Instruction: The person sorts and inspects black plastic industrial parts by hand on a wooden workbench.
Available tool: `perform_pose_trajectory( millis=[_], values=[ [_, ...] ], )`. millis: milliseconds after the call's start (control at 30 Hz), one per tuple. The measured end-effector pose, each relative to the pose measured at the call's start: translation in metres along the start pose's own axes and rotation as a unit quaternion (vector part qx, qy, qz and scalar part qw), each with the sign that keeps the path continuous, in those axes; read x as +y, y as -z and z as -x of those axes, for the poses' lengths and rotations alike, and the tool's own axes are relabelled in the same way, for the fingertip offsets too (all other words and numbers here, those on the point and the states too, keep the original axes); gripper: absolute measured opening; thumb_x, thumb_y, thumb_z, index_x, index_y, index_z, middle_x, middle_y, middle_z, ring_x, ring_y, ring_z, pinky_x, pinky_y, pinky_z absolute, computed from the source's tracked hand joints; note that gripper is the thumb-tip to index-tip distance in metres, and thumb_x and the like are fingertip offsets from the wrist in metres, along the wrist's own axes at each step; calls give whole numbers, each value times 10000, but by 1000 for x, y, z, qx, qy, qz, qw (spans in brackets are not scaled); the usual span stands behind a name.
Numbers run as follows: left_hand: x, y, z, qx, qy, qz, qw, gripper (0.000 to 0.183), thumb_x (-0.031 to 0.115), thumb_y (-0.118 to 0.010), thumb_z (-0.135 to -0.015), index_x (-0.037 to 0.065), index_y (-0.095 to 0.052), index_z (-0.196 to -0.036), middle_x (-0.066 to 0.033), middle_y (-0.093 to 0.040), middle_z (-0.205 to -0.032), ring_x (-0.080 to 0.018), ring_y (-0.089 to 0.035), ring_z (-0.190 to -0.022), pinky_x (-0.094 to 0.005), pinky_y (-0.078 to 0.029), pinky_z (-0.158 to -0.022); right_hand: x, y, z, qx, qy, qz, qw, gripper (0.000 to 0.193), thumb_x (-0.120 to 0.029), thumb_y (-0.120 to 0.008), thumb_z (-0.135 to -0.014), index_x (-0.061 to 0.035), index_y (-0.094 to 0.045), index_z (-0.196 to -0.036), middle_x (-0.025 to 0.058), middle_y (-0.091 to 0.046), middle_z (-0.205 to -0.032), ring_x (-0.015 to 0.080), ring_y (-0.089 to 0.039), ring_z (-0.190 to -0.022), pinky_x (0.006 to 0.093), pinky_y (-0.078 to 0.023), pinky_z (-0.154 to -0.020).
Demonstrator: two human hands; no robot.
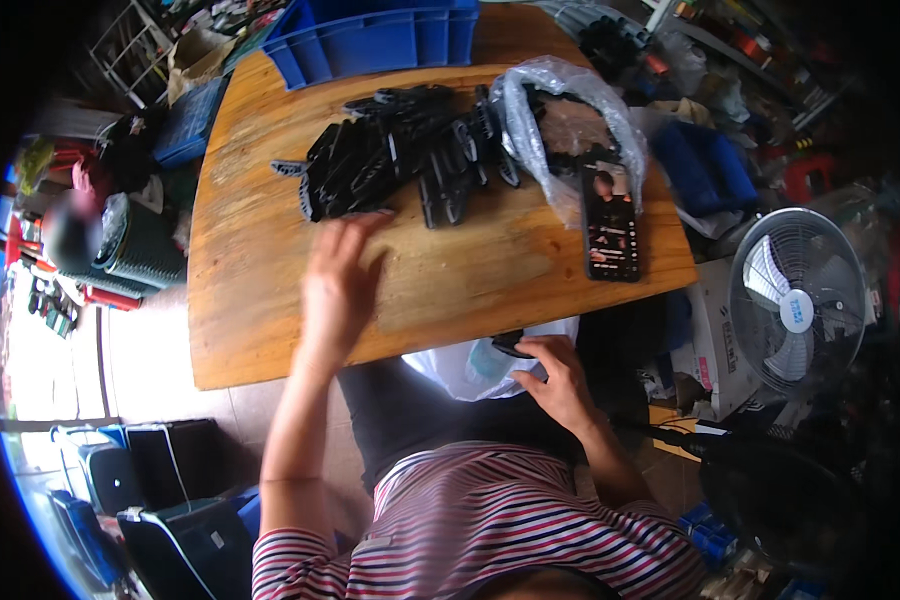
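Observation:
A heap of black plastic pieces (395,150), long and narrow, lies across the far half of the wooden table. My left hand (342,275) reaches over the tabletop with its fingers stretched out, their tips at the near edge of the heap; it is slightly blurred. Low at the table's front edge, my right hand (562,378) has its fingers on a single black plastic piece (510,343), its thumb a little apart. Beneath that piece, a white plastic bag (460,370) hangs open over my lap.
The wooden table (260,300) has a blue crate (375,45) at its far edge. A clear plastic bag (570,110) with contents stands on the right, with a phone (612,225) propped against it. A fan (798,308) stands beyond the right edge; dark bins (190,540) sit lower left.

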State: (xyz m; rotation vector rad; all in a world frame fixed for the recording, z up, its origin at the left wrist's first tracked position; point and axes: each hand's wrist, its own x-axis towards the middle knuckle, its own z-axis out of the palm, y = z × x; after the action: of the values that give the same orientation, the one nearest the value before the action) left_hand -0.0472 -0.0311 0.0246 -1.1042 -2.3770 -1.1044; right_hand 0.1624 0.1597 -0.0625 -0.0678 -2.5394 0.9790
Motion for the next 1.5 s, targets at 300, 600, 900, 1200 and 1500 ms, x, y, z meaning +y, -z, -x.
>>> perform_pose_trajectory(
  millis=[300,600,900,1200,1500],
  values=[
    [-61,-5,-9,-60,-22,-180,982,222,47,-579,-760,75,-561,-979,-100,-515,-876,-294,-504,-874,-379,-444,-734,16,76,-196,7,45,-15,999,91,-33,-546,-837,6,-597,-901,103,-631,-839,196,-612,-811,299,-467,-739],
    [-46,-3,-8,-85,-54,-70,992,279,76,-623,-732,69,-562,-1003,-114,-529,-908,-302,-504,-876,-377,-429,-760,144,50,-315,-62,-47,186,979,208,-64,-656,-712,-20,-622,-913,161,-646,-901,291,-610,-894,368,-460,-784],
    [-48,4,-3,-113,221,320,914,287,104,-543,-873,44,-531,-1153,-30,-570,-817,-135,-513,-661,-253,-425,-589,62,85,-237,-13,-66,-110,992,105,-60,-645,-778,-11,-570,-833,57,-595,-780,139,-574,-679,261,-456,-597],
    [11,-28,7,-195,338,629,672,413,262,-478,-911,-27,-465,-1206,-95,-571,-889,-129,-513,-673,-241,-423,-554,-35,68,-131,115,179,13,977,179,59,-673,-716,-13,-612,-868,95,-629,-899,246,-631,-813,311,-511,-690],
    [22,-44,17,-215,364,689,589,315,268,-366,-959,4,-514,-1044,-154,-627,-840,-92,-420,-515,-196,-328,-432,-41,58,-122,104,191,-31,976,197,80,-652,-730,-5,-619,-905,111,-632,-889,230,-633,-805,296,-514,-669]
  ],
)
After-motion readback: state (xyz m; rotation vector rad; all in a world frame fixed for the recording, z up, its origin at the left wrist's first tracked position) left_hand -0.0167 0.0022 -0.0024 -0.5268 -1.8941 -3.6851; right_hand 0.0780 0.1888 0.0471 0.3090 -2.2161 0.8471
